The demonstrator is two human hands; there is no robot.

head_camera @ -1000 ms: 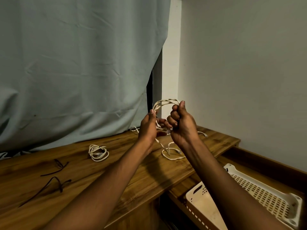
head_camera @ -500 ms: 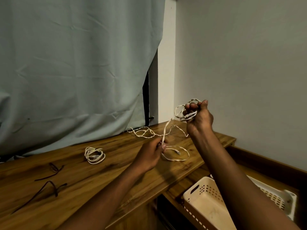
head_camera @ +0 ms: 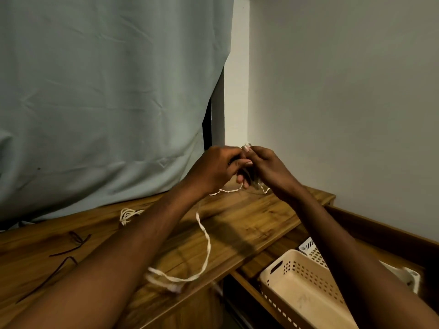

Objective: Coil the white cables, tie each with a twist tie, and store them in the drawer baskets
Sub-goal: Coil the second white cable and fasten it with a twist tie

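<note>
Both hands, left (head_camera: 217, 168) & right (head_camera: 268, 168), pinch limp white cable (head_camera: 206, 238) together; light, floppy, so grip at bundled loops.

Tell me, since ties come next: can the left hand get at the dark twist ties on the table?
Probably yes, once free: the twist ties lie uncovered left of the left hand, which now grips the white cable.
</note>
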